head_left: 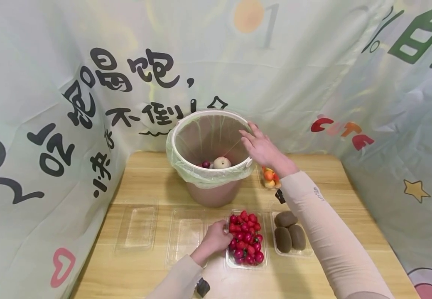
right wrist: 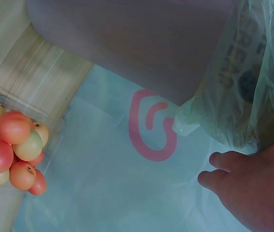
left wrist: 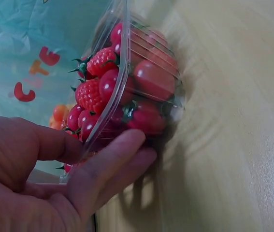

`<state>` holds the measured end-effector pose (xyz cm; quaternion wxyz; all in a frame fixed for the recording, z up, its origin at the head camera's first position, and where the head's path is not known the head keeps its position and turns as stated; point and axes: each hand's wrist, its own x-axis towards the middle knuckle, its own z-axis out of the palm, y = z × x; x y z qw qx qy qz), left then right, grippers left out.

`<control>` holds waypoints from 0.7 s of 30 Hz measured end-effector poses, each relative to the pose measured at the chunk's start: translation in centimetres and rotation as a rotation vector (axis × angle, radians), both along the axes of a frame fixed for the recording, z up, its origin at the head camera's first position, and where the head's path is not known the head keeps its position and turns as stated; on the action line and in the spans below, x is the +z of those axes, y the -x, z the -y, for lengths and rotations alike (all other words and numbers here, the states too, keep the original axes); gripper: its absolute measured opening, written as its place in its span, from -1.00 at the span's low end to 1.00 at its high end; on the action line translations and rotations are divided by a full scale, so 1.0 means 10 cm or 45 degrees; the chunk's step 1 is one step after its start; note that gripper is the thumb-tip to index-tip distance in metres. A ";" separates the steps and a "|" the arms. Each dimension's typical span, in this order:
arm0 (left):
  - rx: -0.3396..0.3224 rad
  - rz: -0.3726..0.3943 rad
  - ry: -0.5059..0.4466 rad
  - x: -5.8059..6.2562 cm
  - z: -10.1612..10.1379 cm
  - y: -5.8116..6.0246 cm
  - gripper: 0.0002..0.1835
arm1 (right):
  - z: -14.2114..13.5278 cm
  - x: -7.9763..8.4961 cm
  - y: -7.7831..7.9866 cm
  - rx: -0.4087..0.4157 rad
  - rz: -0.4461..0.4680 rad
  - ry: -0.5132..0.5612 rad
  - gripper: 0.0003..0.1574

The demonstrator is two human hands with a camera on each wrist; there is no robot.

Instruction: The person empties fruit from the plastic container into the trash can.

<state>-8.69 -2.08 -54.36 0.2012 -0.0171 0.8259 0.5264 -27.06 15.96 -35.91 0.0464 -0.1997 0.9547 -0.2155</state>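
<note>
In the head view, my left hand (head_left: 217, 236) is at the left edge of a clear plastic container (head_left: 234, 264) full of red cherry tomatoes and raspberry-like fruit (head_left: 245, 238). The left wrist view shows thumb and fingers pinching the container's rim. My right hand (head_left: 262, 147) rests at the right rim of a pinkish bin (head_left: 212, 195), its fingers extended. A pale green bag (head_left: 186, 172) lines the bin and folds over its rim. Inside are a pale round fruit (head_left: 222, 162) and a dark red one (head_left: 206, 165).
Kiwis (head_left: 290, 238) sit in a clear box to the right. Behind my right arm is a container of orange-red fruit (head_left: 269, 176). Two clear boxes, one at far left (head_left: 137, 228) and one nearer (head_left: 186, 236), stand on the wooden table (head_left: 141, 166). Printed cloth (head_left: 294, 83) surrounds it.
</note>
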 end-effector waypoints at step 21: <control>-0.029 0.079 -0.234 -0.06 0.08 -0.05 -0.48 | 0.01 0.00 -0.01 -0.020 0.013 0.038 -0.24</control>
